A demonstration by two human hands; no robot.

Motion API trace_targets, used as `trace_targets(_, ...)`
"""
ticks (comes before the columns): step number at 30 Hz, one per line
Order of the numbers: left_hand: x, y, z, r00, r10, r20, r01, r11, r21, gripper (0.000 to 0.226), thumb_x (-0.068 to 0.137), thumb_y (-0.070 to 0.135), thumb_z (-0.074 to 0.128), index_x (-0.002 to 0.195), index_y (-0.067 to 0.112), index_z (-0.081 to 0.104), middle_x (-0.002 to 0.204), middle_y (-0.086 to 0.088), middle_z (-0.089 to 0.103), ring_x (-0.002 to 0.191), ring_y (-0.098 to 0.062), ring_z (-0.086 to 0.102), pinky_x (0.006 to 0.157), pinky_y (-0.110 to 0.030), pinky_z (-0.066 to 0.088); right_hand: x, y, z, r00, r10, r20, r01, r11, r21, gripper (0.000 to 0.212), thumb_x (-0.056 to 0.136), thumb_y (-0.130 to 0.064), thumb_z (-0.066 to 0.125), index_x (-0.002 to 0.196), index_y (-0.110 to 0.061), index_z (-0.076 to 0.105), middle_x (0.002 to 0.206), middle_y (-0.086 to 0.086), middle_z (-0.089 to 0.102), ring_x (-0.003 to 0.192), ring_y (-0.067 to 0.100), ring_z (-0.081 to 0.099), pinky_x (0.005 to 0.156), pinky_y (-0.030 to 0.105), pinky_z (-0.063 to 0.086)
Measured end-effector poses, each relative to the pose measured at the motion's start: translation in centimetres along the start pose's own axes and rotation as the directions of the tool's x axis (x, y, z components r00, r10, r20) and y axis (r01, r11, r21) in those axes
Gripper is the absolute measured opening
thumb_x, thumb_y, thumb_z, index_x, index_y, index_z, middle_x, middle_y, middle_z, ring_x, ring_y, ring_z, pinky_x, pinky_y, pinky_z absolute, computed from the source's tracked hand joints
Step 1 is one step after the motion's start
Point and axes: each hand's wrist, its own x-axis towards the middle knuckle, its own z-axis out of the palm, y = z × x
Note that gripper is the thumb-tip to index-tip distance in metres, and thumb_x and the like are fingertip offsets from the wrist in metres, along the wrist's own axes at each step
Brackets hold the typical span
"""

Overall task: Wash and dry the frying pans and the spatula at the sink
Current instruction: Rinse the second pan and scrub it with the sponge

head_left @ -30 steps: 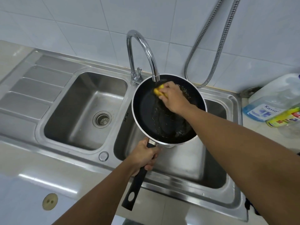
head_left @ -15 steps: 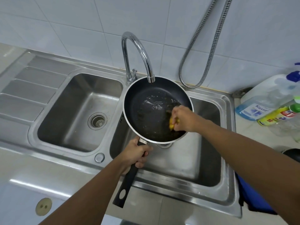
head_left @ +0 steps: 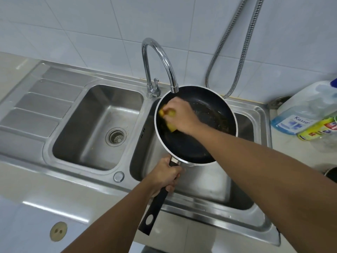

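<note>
Left grip [head_left: 164, 177] clenched round frying pan [head_left: 183, 146] handle over right sink basin [head_left: 202, 185]; right grip [head_left: 182, 115] pinches yellow sponge [head_left: 172, 127], seemingly pressed on pan's left inner wall.

Bright, cool, even light washes over the white tiles [head_left: 91, 24]. Glare streaks down the faucet [head_left: 164, 57], and a white strip flares on the counter [head_left: 54, 210]. Soft shadows pool inside the sink [head_left: 73, 136]. Wide-angle distortion bends the edges, and the bottles [head_left: 300, 114] far right look smeared and soft.
</note>
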Motion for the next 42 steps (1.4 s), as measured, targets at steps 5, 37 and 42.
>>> trace_targets(5, 0.1, 0.1, -0.1, 1.0, -0.004, -0.007, 0.003, 1.0, -0.014, 0.018, 0.092, 0.004, 0.061, 0.107, 0.007, 0.051, 0.067, -0.007, 0.048, 0.042, -0.012, 0.032, 0.037, -0.023, 0.027, -0.3, -1.1, 1.0, 0.999, 0.024, -0.045, -0.02, 0.997, 0.08, 0.012, 0.089, -0.008, 0.071, 0.095, -0.018, 0.073, 0.107, -0.002, 0.057, 0.095, 0.01, 0.055, 0.084, 0.017, 0.043)
trace_targets(37, -0.9, -1.0, -0.9, 0.998, 0.005, 0.065, -0.007, 1.0, 0.029, 0.031, 0.096, 0.002, 0.06, 0.124, 0.012, 0.051, 0.065, -0.009, 0.048, 0.04, -0.013, 0.036, 0.039, -0.026, 0.031, 1.6, 5.1, -4.8, 0.994, 0.039, -0.105, -0.077, 0.919, -0.386, 0.006, 0.094, -0.007, 0.059, 0.1, -0.008, 0.062, 0.108, 0.004, 0.043, 0.099, 0.021, 0.046, 0.086, 0.037, 0.048)
trace_targets(42, -0.4, -0.7, -0.5, 0.999, 0.036, 0.022, -0.037, 0.999, 0.035, 0.027, 0.093, 0.003, 0.06, 0.118, 0.013, 0.054, 0.068, -0.011, 0.047, 0.04, -0.013, 0.034, 0.039, -0.025, 0.029, -0.2, 0.1, -0.6, 0.998, -0.02, -0.057, 0.016, 0.998, -0.067, 0.021, 0.096, -0.02, 0.059, 0.114, -0.011, 0.053, 0.116, 0.002, 0.04, 0.104, 0.016, 0.048, 0.095, 0.032, 0.044)
